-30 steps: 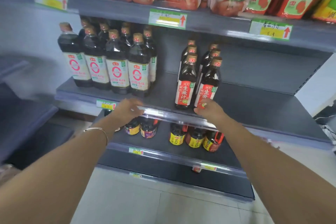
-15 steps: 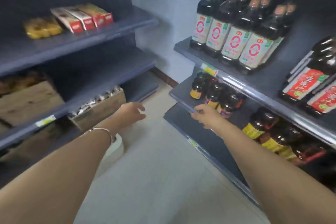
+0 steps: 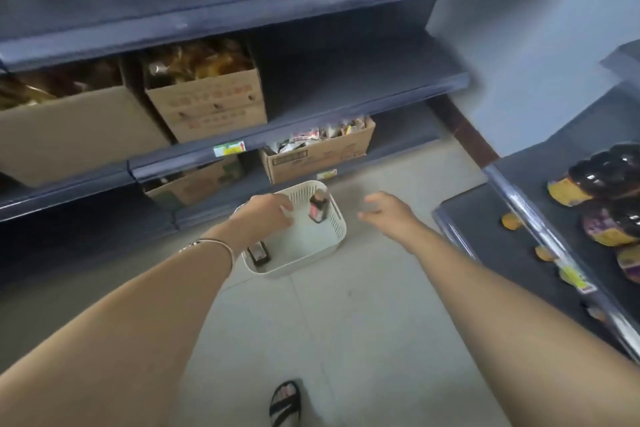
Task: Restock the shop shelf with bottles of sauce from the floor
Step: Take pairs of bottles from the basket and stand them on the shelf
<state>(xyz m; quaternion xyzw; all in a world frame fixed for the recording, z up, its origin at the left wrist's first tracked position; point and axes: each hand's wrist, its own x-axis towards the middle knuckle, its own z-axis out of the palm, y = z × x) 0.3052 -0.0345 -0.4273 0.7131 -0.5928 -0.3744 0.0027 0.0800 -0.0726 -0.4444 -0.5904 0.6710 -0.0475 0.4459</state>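
Note:
A white perforated basket [image 3: 337,229] stands on the tiled floor in front of the left shelving. Two dark sauce bottles stand in it: one [image 3: 318,206] at the far side, another [image 3: 259,252] at the near left, partly hidden by my left wrist. My left hand [image 3: 268,213] hovers over the basket with relaxed fingers, holding nothing. My right hand [image 3: 386,210] is spread open in the air just right of the basket, empty. The sauce shelf [image 3: 485,229] lies at the right edge, with dark jars [image 3: 609,177] on it.
Dark blue shelves on the left carry cardboard boxes [image 3: 207,104] of packaged goods; one box [image 3: 318,154] stands just behind the basket. A sandalled foot [image 3: 284,402] is on the floor at the bottom. A blue wall closes the aisle's far end.
My view swung left and down from the sauce shelf to the floor. Both hands left the shelf edge and dropped toward the white basket, which is now in view.

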